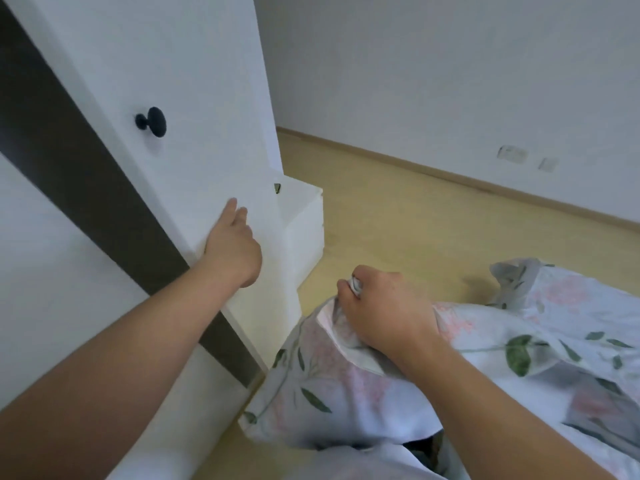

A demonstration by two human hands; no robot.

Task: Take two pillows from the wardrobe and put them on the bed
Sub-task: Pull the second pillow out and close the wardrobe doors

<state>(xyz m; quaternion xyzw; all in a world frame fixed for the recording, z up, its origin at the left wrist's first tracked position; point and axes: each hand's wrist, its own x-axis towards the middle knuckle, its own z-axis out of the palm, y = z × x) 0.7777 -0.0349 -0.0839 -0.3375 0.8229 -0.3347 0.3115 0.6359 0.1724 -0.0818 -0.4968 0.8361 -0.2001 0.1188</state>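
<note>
Head view: the right hand (377, 306) clenched floral pillows (346, 386) by a bunched corner. The left hand (232, 244) lay flat, fingers apart, on the wardrobe door (194, 133). That thin pinch could slip.

A: What colour is the wardrobe door (180, 98) at ten o'clock?

B: Plain white, with a round black knob (152, 121) on it. A dark brown strip (79, 161) runs slantwise beside it, from nine o'clock down toward six.

A: And the pillows at four o'clock?

B: The nearer pillow (332, 386) is pale bluish white, printed with faded pink blossoms and dark green leaves on thin stems. The other pillow (554, 327), toward three o'clock, carries the same print.

A: The floor (415, 220)?

B: Light yellowish wood tone, with a tan skirting board (450, 174) at two o'clock under a white wall (450, 64).
</note>
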